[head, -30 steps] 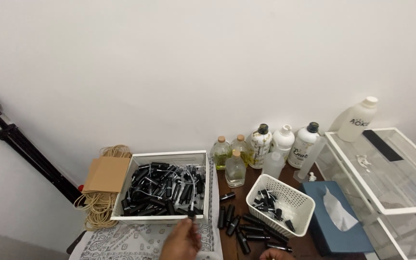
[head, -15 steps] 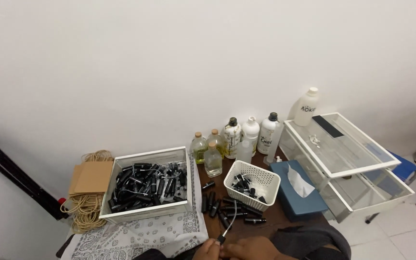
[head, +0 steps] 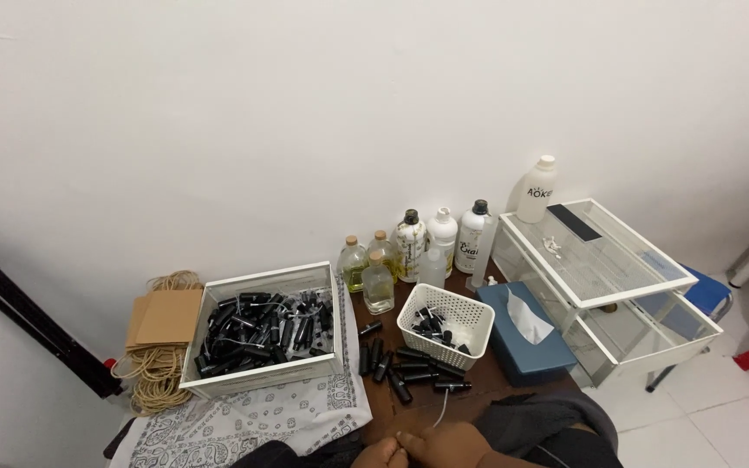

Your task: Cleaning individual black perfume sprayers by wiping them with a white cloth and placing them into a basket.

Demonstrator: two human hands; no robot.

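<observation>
— Hands, where are they?

— Right at the near edge of the table [head: 411, 414], pressed together. The left hand [head: 381, 453] is knuckle to knuckle with the right hand [head: 449, 445].

— Holding anything?

— A thin white tube [head: 442, 406]. It comes up from where the two hands meet, more on the right hand's side. That hand's fingers look pinched on its lower end. The left hand is curled up too, but I can't tell if it grips the tube or only rests against the other hand.

— Which way does the tube lie?

— Its long axis runs away from the person, nearly straight up in the view, leaning a touch to the right. The free tip points at the loose vials [head: 409, 371] lying just in front of the basket [head: 433, 340]. The right hand is the nearer one to both. The tray [head: 262, 374] of vials sits well off to the left, on the cloth [head: 244, 420], so that's the left hand's side.

— Anything else close by?

— Bottles [head: 409, 247] along the wall, a blue tissue box [head: 526, 355] right of the basket, and a white rack [head: 617, 260] beyond that.

— Changed from a second ago?

— Yes. Then the left hand was out by the tray's front edge and the right was barely in sight. Half a second back they had already met over the tube. Since then they have sunk a bit lower in the view, and the tube has kept much the same tilt.
</observation>
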